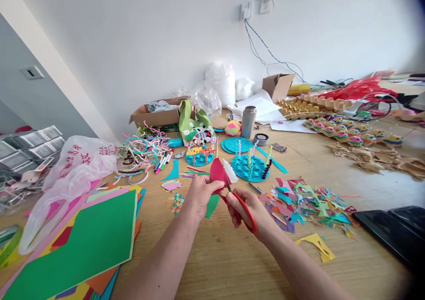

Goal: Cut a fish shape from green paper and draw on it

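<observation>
My left hand (pixel 202 194) pinches a piece of red paper (pixel 218 170) above the middle of the table. In my right hand (pixel 245 209) are red-handled scissors (pixel 249 219), their blades at the right edge of the red paper. Fingers and paper hide part of the blades. Beneath the hands lies a green paper piece (pixel 211 206). Just beyond the paper lies a white glue bottle (pixel 230 171), partly covered. A blue-painted egg-tray disc (pixel 247 167) with upright pipe cleaners stands behind, and a smaller blue disc (pixel 199 159) carries paper fish.
Colored paper sheets (pixel 99 224) and a plastic bag (pixel 76 167) lie at left. Paper scraps (pixel 308 202) spread at right, near a black phone (pixel 388 233). Pipe cleaners (pixel 144 147), a green felt bag (pixel 195 125), a steel bottle (pixel 248 122) and painted egg cartons (pixel 352 131) stand farther back.
</observation>
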Tool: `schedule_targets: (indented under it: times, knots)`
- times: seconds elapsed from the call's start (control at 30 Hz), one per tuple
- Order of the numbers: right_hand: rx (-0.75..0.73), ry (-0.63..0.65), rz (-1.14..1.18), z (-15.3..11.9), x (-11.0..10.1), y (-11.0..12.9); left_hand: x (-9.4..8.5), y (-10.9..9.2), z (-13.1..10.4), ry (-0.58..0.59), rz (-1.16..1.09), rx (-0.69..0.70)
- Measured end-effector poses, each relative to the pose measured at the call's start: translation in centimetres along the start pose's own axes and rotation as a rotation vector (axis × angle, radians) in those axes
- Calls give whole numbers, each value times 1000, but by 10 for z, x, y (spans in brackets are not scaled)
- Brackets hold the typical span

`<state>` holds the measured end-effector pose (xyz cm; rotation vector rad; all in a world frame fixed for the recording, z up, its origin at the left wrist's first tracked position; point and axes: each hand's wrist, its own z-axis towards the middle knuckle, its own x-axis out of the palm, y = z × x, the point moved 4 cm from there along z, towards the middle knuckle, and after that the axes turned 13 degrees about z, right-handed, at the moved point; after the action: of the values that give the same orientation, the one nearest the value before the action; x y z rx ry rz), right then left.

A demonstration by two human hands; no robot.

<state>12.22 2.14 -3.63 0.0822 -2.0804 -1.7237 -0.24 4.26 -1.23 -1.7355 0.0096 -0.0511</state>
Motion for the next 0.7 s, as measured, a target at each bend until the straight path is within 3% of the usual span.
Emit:
schedule_targets:
  times: [0.7]
  knots:
    - [15,-14,0,1,-2,-2,-1,-1,-1,-27,-46,-29]
